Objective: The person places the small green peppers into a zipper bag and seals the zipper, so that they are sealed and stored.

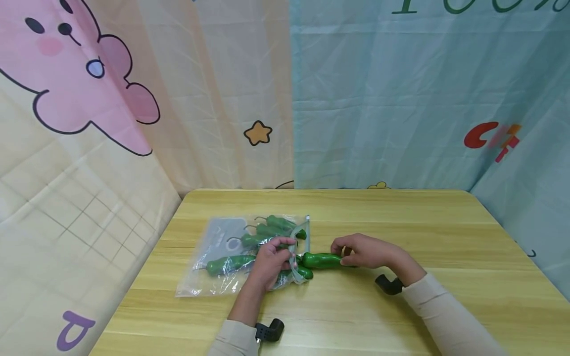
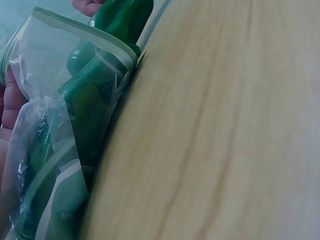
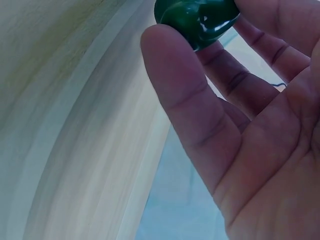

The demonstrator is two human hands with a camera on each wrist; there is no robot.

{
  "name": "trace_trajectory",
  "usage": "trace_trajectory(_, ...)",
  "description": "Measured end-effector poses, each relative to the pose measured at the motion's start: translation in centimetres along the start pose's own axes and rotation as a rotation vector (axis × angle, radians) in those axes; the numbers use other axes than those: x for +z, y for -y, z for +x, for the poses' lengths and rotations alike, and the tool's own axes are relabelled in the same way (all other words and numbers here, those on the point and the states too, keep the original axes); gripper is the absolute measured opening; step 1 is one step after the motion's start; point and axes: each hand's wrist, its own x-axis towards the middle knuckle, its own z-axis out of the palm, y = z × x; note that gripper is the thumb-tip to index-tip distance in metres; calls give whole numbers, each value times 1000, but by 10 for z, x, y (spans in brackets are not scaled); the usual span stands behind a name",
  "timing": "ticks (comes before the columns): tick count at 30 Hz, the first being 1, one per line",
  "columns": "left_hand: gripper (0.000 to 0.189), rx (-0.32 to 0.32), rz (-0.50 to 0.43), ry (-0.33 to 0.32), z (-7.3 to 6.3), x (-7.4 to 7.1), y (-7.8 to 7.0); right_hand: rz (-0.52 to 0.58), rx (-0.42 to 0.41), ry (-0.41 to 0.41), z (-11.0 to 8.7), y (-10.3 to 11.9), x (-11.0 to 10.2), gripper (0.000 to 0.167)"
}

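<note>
A clear zip bag [image 1: 191, 284] lies on the table with several green peppers inside, their stems toward the left. My left hand [image 1: 268, 264] grips the bag's opening edge at its right side; in the left wrist view the bag's zip strip [image 2: 90, 32] stands raised over the peppers. With thumb and fingers, my right hand [image 1: 367, 249] pinches the far end of a long green pepper [image 1: 321, 260]. That pepper's other end sits at the bag's mouth, partly hidden there. The right wrist view shows the glossy pepper tip [image 3: 197, 22] between thumb and fingers.
The wooden table [image 1: 445, 237] runs under both hands. Behind it hangs a printed curtain [image 1: 378, 99], and another pale cloth [image 1: 67, 207] hangs at the left side. Black wrist cameras sit on both wrists.
</note>
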Motion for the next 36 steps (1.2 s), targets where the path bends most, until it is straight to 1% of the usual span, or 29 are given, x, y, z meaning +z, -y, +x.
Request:
trace_trajectory(13, 39, 9, -14, 0, 1, 1, 1, -40, 4, -13, 5, 1, 1, 20)
trace_trajectory(18, 38, 11, -11, 2, 1, 1, 1, -77, 21, -45, 0, -2, -5, 19)
trace_trajectory(23, 38, 10, -10, -7, 1, 0, 1, -84, 42, -71, -1, -7, -9, 18)
trace_trajectory(31, 38, 12, -9, 4, 1, 0, 2, -78, 21, -65, 12, -2, -2, 17)
trace_trajectory(36, 38, 18, -5, 3, 0, 0, 1, -82, 29, -73, 22, 2, 1, 17)
